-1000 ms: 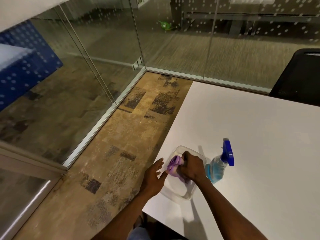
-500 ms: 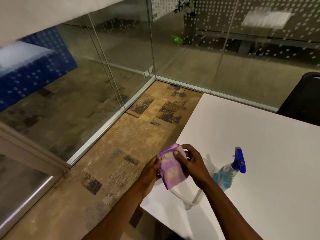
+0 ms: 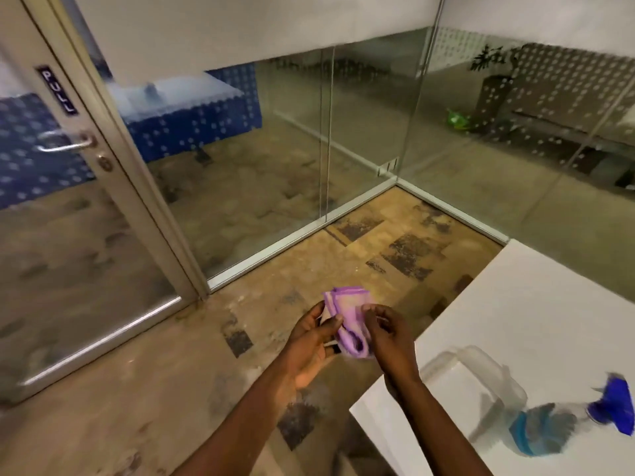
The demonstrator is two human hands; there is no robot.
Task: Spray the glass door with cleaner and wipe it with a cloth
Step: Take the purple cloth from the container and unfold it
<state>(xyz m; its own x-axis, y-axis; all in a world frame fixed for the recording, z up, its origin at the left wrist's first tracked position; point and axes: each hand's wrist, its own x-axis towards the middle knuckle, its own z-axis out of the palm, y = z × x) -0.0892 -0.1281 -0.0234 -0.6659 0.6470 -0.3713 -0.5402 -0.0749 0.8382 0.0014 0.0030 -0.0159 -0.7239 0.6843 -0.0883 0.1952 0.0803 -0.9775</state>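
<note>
A folded purple cloth (image 3: 347, 317) is held over the floor between both hands. My left hand (image 3: 311, 341) grips its left side and my right hand (image 3: 390, 334) pinches its right edge. The spray bottle (image 3: 563, 426), clear with blue liquid and a blue trigger head, stands blurred on the white table (image 3: 549, 304) at the lower right, apart from my hands. The glass door (image 3: 68, 235) is at the left, with a metal handle (image 3: 65, 144) and a "PULL" label (image 3: 56, 91).
A clear plastic container (image 3: 481, 376) sits on the table's near corner beside the bottle. Glass partition walls (image 3: 275, 159) run from the door frame to the far corner and along the back. Patterned tan carpet (image 3: 171, 372) lies between table and door.
The cloth was lifted out of the clear container and carried left off the table, now held in both hands. The view swung left and up, bringing the glass door into sight.
</note>
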